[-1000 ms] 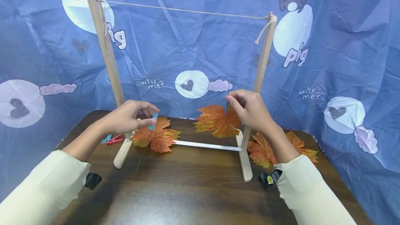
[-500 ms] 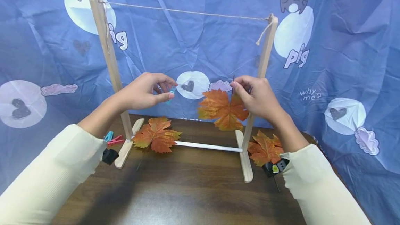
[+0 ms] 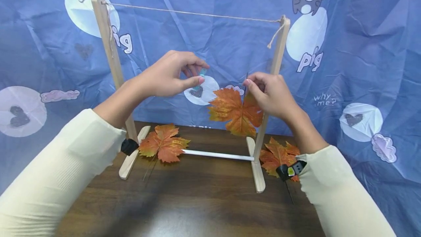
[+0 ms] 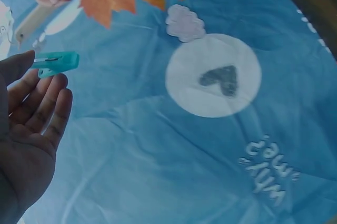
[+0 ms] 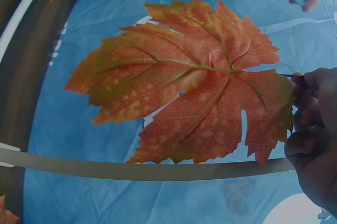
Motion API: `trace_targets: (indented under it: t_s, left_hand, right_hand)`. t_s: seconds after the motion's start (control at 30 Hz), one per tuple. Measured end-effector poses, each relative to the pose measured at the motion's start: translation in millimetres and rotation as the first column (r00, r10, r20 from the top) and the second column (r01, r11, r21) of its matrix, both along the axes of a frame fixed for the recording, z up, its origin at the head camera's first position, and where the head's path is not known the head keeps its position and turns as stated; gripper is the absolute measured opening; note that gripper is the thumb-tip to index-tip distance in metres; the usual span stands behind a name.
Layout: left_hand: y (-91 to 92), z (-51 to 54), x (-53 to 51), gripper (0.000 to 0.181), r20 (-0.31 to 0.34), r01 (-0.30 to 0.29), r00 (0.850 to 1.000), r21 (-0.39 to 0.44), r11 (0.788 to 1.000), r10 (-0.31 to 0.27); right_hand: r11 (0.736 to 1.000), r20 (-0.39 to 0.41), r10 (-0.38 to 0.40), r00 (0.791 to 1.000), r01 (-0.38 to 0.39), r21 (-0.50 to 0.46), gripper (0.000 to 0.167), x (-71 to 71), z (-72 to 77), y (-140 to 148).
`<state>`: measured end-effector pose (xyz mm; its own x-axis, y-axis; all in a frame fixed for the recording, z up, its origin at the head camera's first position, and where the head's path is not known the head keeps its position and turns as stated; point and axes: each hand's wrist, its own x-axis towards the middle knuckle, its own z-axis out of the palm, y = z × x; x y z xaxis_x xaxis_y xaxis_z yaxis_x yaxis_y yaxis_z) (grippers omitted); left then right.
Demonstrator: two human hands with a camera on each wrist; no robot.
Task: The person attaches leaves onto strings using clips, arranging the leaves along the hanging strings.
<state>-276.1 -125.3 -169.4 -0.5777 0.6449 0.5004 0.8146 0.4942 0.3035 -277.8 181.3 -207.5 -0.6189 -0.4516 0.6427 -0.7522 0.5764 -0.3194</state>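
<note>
Fingers of the left hand [image 3: 174, 72] pinch a teal clothespin [image 4: 66, 59]; the right hand's [image 3: 271, 92] pinch the stem of an orange leaf [image 3: 233, 111], held above the dark table [image 3: 210, 207], left of the right post [image 3: 279, 51]. A blue backdrop [image 3: 197, 41] hangs at the far side. Before it stands a wooden frame [image 3: 118, 76], a white rod [image 3: 217, 154] low between its posts. A second leaf [image 3: 165, 143] covers the rod's left end; a third [image 3: 274, 154], right of the frame, is partly hidden by the wrist camera [image 3: 290, 171]. The clothespin, faint in the head view, shows plainly in the left wrist view.
</note>
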Motion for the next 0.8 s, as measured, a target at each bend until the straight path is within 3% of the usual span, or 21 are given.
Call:
trace_targets:
  t_s: [0.17,0.43,0.67,0.8]
  left_hand:
    - [17.9,21.4,1.9,0.035,-0.079,0.039,0.996,0.011,0.999,-0.038]
    - [49.3,50.8,-0.8,0.034,-0.235,0.092,0.969,0.05,0.994,-0.078]
    - [71.3,73.1,-4.5,0.033,-0.286,0.118,0.955,0.141,0.983,-0.073]
    - [79.8,81.8,-9.2,0.036,-0.296,0.085,0.955,0.171,0.982,-0.032]
  right_hand:
    - [0.999,0.03,-0.035,0.999,0.034,0.025,0.023,-1.9,9.4,1]
    - [0.996,0.017,-0.059,0.998,0.058,0.069,0.024,-7.4,25.6,-1]
    - [0.99,0.017,-0.099,0.995,0.096,0.105,0.024,-9.9,38.3,-2]
    - [0.989,-0.006,-0.092,0.996,0.092,0.117,0.026,-10.7,43.4,-3]
